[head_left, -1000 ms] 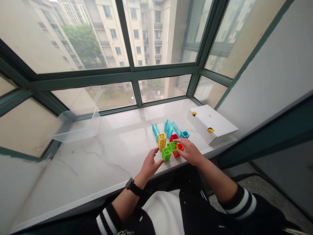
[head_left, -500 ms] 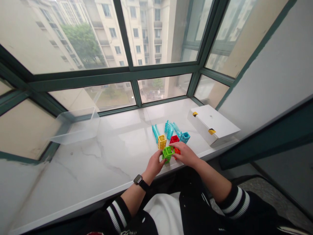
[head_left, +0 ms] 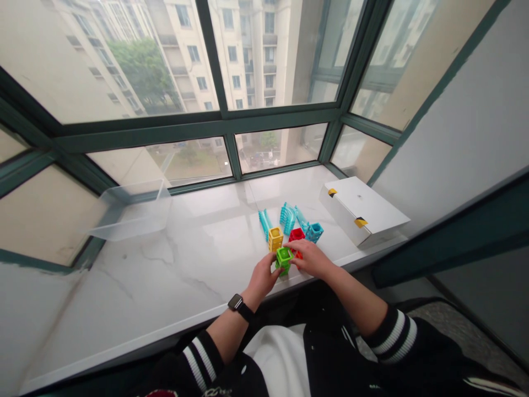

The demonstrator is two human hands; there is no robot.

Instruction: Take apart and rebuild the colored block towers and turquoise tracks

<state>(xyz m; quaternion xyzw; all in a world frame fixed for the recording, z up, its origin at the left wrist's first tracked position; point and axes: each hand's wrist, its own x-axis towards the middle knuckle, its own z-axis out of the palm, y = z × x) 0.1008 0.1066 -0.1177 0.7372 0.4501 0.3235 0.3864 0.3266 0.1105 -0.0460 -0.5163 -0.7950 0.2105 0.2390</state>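
Observation:
Green hollow toy blocks [head_left: 283,259] stand as a small stack near the sill's front edge. My left hand [head_left: 264,274] grips the stack from the left, fingers closed on it. From the right, my right hand [head_left: 311,258] pinches the upper green block. Just behind is a yellow block stack [head_left: 275,239]. Red blocks [head_left: 296,235] stand beside the green ones, partly covered by my right hand. A blue block stack [head_left: 314,232] is farther right. Behind these lie translucent blue track pieces [head_left: 287,218], one of them a straight blue piece [head_left: 264,223] at the left.
A clear plastic bin [head_left: 128,234] stands at the far left of the marble sill [head_left: 185,264]. To the right is a white box [head_left: 367,207] with yellow-and-black tabs. Windows with green frames [head_left: 281,117] close off the back.
The upper green block, tilted half a second ago, now sits straighter on the lower one between my hands. The whole view has shifted slightly.

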